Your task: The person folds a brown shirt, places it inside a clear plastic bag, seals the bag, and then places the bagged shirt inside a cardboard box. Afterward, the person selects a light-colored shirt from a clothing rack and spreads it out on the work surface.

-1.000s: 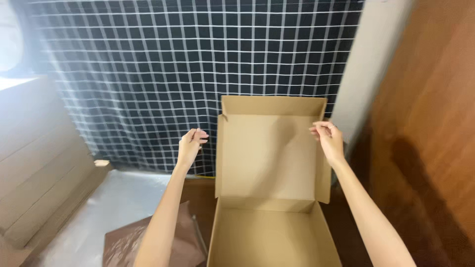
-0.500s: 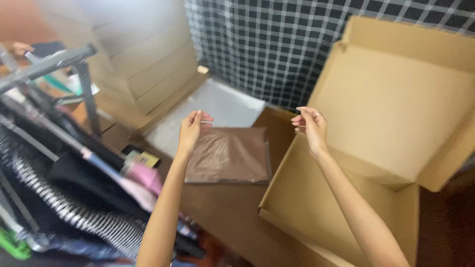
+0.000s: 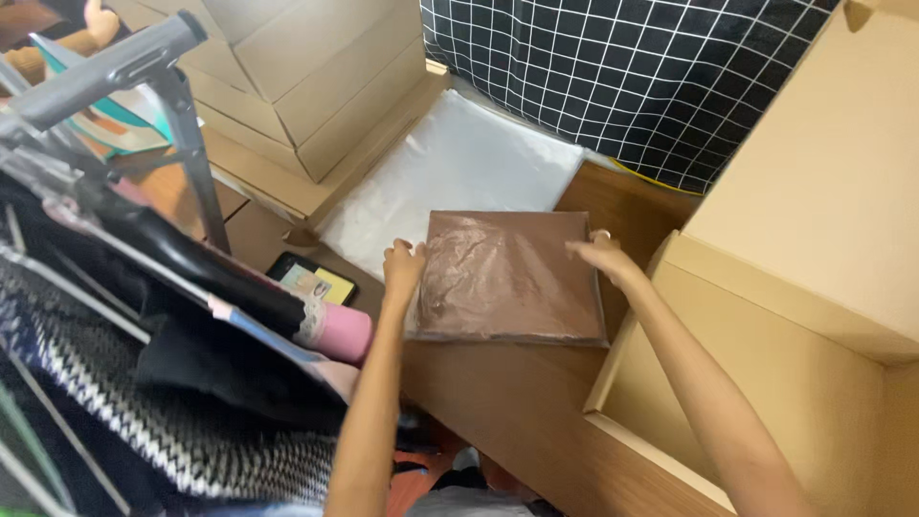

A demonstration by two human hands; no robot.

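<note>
Two hands at a glossy brown packet

Left hand (image 3: 403,265) and right hand (image 3: 599,256) curl around opposite edges of the flat plastic-wrapped brown packet (image 3: 507,278) on the wooden table (image 3: 488,402), left of the open cardboard box (image 3: 766,383), near a clear bag (image 3: 450,172).

Both arms reach forward; left hand (image 3: 403,265) and right hand (image 3: 599,255) curl their fingers downward, well apart.

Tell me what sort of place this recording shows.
Probably a small clothing packing area: an open cardboard box, a bagged brown garment under both hands, and a clothes rack with hanging garments.
</note>
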